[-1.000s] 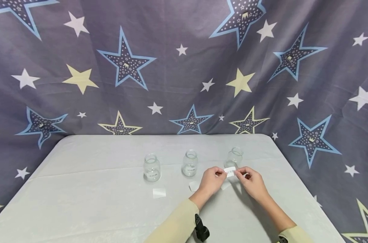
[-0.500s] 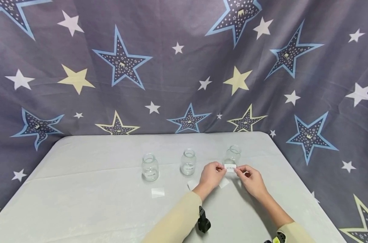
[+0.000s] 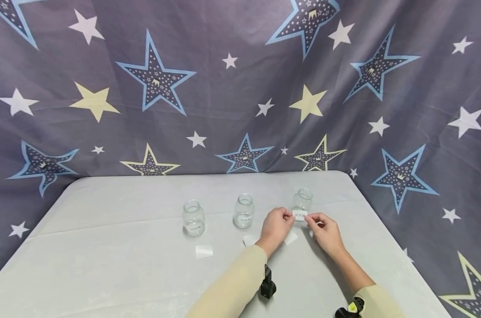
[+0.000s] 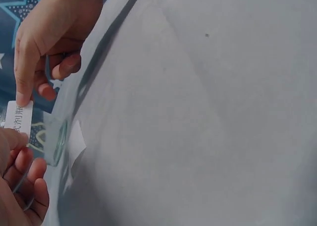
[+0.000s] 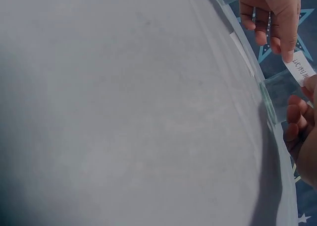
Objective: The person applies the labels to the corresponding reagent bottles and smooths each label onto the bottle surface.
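Observation:
A small white label (image 3: 299,215) with dark handwritten characters is stretched between both hands, level, at the lower front of the right-hand glass jar (image 3: 302,198). Whether it touches the glass I cannot tell. My left hand (image 3: 277,224) pinches the label's left end between thumb and finger, while my right hand (image 3: 325,232) pinches its right end. The left wrist view shows the characters on the label (image 4: 19,119) close up, partly under the fingers, with the jar (image 4: 53,139) behind. Two more glass jars, one in the middle (image 3: 244,211) and one at left (image 3: 193,218), stand upright bearing similar labels.
Pieces of white paper lie on the pale tablecloth (image 3: 105,265): one slip (image 3: 204,251) before the left jar, another slip (image 3: 249,240) partly behind the left arm, and a third slip (image 3: 291,237) between the hands. A starry curtain (image 3: 216,97) hangs behind the table.
The label, tilted a second ago, now lies level across the right jar's lower front. Both hands have moved slightly forward with it. The head view has shifted a little.

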The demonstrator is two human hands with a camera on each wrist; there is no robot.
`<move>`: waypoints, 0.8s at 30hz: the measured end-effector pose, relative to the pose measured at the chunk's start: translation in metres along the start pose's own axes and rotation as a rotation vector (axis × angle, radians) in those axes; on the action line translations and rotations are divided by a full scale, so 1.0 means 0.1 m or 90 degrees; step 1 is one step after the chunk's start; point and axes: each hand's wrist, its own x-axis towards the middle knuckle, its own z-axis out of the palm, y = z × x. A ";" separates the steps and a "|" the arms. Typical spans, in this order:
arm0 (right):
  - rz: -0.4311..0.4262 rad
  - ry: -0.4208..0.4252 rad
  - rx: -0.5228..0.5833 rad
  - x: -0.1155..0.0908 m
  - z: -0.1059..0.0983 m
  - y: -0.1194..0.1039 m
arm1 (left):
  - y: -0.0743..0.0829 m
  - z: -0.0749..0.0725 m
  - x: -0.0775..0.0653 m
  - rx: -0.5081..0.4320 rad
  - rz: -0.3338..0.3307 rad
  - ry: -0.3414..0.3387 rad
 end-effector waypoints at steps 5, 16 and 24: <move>0.012 -0.001 0.010 0.02 0.00 0.03 | -0.01 0.03 0.01 0.008 0.020 0.009; 0.015 0.024 0.029 0.04 0.00 0.00 | 0.04 0.04 0.08 0.031 0.029 -0.005; 0.022 0.048 0.031 0.10 0.03 0.08 | 0.03 0.07 0.11 0.051 0.029 -0.008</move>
